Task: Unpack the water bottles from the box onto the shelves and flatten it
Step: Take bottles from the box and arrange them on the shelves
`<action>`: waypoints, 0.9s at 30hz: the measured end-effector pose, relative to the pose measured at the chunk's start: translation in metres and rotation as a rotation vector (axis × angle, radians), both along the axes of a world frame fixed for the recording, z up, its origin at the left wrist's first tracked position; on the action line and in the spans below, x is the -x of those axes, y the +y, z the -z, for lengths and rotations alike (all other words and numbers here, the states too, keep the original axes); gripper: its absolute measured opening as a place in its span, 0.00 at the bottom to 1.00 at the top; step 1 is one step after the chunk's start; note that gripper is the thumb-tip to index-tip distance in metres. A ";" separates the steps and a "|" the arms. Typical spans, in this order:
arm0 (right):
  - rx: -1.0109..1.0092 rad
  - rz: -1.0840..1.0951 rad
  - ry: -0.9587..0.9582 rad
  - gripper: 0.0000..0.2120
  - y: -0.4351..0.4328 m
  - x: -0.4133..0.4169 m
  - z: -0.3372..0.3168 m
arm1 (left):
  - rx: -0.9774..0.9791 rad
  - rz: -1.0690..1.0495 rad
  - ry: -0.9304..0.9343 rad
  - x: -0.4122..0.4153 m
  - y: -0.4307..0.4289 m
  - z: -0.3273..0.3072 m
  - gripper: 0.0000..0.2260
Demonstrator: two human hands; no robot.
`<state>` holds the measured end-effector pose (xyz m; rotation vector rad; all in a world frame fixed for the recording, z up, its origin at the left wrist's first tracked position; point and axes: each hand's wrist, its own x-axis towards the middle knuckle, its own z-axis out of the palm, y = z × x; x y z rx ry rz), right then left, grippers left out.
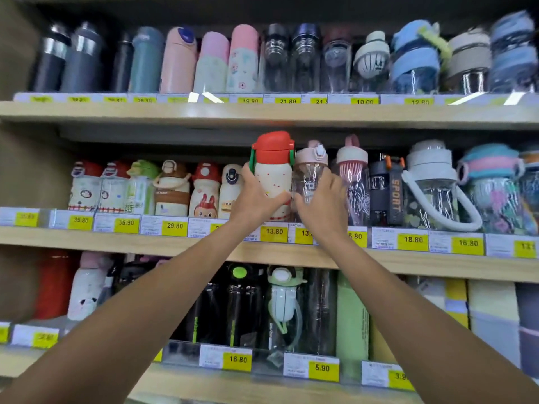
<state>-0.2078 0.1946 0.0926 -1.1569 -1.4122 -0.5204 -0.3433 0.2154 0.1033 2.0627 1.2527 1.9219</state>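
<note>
A cream water bottle with a red lid (272, 170) stands upright on the middle shelf (116, 239). My left hand (255, 199) grips its lower body from the left, fingers curled round it. Beside it on the right stands a clear bottle with a pink lid (309, 170). My right hand (322, 205) holds that clear bottle from the front and right, fingers wrapped on it. The two bottles are close together, almost touching. The box is out of view.
Rows of bottles fill the top shelf (262, 113), the middle shelf and the bottom shelf (233, 383). Cartoon bottles (201, 191) stand left of my hands, a black sport bottle (386, 191) and a clear handled jug (431, 188) to the right. Yellow price tags line each edge.
</note>
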 end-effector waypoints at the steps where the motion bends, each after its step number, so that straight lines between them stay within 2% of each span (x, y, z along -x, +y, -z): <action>1: 0.005 0.019 -0.007 0.34 0.001 0.002 0.002 | 0.039 -0.022 0.014 0.001 0.000 0.000 0.43; 6: 0.021 0.098 -0.069 0.40 0.006 0.005 0.011 | 0.172 -0.090 0.052 0.004 0.009 0.002 0.43; 12: -0.018 0.127 -0.075 0.39 0.011 0.004 0.018 | 0.268 -0.048 0.085 0.007 0.014 -0.005 0.44; 15: -0.038 0.163 -0.095 0.38 0.012 0.004 0.021 | 0.277 -0.032 0.144 0.008 0.011 -0.002 0.41; 21: -0.012 0.146 -0.053 0.36 0.009 0.003 0.025 | 0.237 -0.121 0.226 0.008 0.000 0.003 0.34; 24: -0.004 0.074 -0.017 0.33 0.004 0.002 0.026 | 0.149 -0.149 0.163 0.004 -0.006 0.009 0.29; 27: -0.014 0.023 -0.017 0.26 -0.003 -0.002 0.033 | 0.032 -0.168 0.072 -0.006 -0.011 0.020 0.26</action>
